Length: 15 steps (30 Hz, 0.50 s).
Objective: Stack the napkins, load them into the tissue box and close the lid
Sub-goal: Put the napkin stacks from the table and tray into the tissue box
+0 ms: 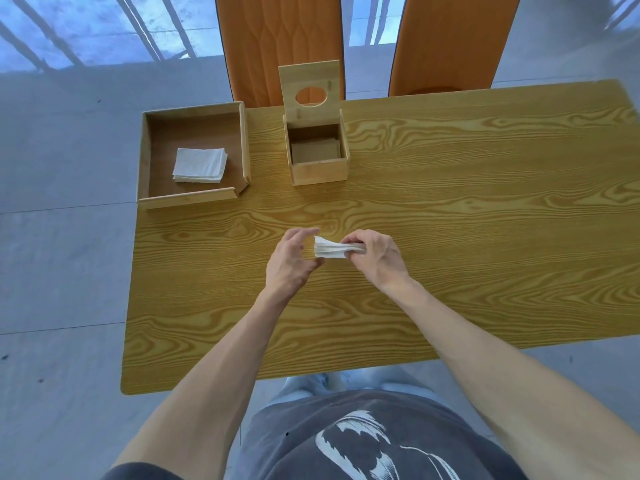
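A small stack of white napkins is held above the middle of the wooden table, pinched at one end by the right hand, its free edges fanned towards the left hand (fingers curled, loosely spread, thumb beneath the stack's edge). Beyond stands the tissue box, lid upright, and left of it a wooden tray holding more napkins.

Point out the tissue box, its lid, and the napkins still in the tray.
tissue box [319, 173]: head view, front wall.
lid [309, 76]: head view, upper panel above the hole.
napkins [200, 165]: head view, top sheet.
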Each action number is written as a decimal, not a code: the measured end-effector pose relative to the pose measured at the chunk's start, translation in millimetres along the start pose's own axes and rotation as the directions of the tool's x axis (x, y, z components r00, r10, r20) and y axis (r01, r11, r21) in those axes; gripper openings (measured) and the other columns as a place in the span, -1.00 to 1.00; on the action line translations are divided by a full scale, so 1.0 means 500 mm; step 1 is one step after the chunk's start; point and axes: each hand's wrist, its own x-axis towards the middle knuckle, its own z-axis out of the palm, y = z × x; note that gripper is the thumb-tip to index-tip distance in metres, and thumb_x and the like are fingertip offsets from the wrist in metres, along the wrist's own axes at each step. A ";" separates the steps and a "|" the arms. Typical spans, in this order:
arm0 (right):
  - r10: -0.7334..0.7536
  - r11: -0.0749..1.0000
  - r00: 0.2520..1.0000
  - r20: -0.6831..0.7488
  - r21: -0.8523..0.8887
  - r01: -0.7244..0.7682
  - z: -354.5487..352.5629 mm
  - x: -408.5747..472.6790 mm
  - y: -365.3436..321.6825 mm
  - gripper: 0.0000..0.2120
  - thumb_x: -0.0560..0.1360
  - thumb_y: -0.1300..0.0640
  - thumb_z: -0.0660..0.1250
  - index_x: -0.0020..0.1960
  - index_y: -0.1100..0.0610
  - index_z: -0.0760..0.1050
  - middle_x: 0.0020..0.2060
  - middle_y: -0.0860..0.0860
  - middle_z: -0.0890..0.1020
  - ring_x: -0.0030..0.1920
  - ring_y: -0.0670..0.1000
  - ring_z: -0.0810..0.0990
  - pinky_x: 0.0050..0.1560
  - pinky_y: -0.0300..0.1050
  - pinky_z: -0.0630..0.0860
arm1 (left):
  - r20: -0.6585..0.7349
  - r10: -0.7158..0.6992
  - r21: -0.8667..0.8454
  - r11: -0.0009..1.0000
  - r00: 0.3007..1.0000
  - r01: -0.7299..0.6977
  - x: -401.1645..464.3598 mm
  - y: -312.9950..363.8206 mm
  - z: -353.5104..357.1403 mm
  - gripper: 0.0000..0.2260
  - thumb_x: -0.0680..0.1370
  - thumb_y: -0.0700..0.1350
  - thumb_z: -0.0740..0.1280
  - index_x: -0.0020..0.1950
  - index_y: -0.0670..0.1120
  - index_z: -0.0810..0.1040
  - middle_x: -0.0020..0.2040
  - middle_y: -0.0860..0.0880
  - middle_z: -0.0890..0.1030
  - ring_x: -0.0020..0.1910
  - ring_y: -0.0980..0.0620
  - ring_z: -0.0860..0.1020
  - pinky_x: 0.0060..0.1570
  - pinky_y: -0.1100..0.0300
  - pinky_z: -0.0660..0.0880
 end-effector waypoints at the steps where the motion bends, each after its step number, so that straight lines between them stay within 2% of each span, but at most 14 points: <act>1: -0.003 1.000 1.000 0.007 -0.011 0.003 0.001 -0.003 0.004 -0.79 0.48 0.21 0.44 0.11 0.08 0.66 0.03 0.04 0.71 0.05 0.07 0.65 0.01 -0.17 0.44 | 0.013 0.013 0.021 1.000 1.000 -0.013 -0.001 -0.003 0.003 -0.52 0.41 -0.09 0.55 0.31 0.10 0.56 0.29 0.09 0.53 0.13 0.03 0.56 0.01 0.11 0.50; 5: 0.002 1.000 1.000 0.007 -0.028 -0.002 0.001 -0.009 0.019 -0.80 0.48 0.20 0.45 0.10 0.07 0.66 0.01 0.04 0.72 0.03 0.08 0.66 0.03 -0.09 0.49 | 0.003 0.001 0.042 0.999 1.000 -0.001 -0.003 -0.011 0.018 -0.73 0.44 -0.08 0.53 0.11 0.09 0.65 0.19 0.08 0.62 0.13 0.00 0.58 0.02 0.03 0.54; 9: 0.088 0.996 0.996 -0.004 0.010 -0.088 -0.008 0.000 0.031 -0.81 0.47 0.20 0.44 0.06 0.03 0.67 -0.02 0.01 0.72 0.01 0.08 0.65 -0.02 -0.10 0.47 | 0.004 -0.019 0.030 0.999 1.000 0.019 0.006 -0.015 0.019 -0.80 0.48 -0.05 0.50 0.08 0.06 0.65 0.17 0.05 0.65 0.18 0.00 0.57 0.09 -0.02 0.53; 12: 0.120 0.991 0.993 -0.015 0.058 -0.119 -0.024 0.021 0.030 -0.79 0.46 0.18 0.46 0.09 0.08 0.66 -0.01 0.03 0.73 0.03 0.10 0.65 0.01 -0.05 0.52 | 0.018 -0.079 -0.089 0.993 0.997 0.081 0.025 -0.005 0.004 -0.77 0.49 0.02 0.48 0.12 0.00 0.65 0.12 0.00 0.67 0.16 0.06 0.58 0.13 0.08 0.50; 15: 0.148 0.968 0.987 -0.056 0.214 -0.133 -0.050 0.051 0.013 -0.70 0.44 0.15 0.51 0.15 0.12 0.62 -0.01 0.01 0.70 0.02 0.04 0.65 0.08 -0.04 0.58 | 0.021 -0.074 -0.275 0.958 0.997 0.077 0.047 0.017 -0.029 -0.77 0.51 0.01 0.48 0.10 -0.05 0.64 0.01 0.00 0.70 0.06 0.07 0.65 0.08 0.17 0.56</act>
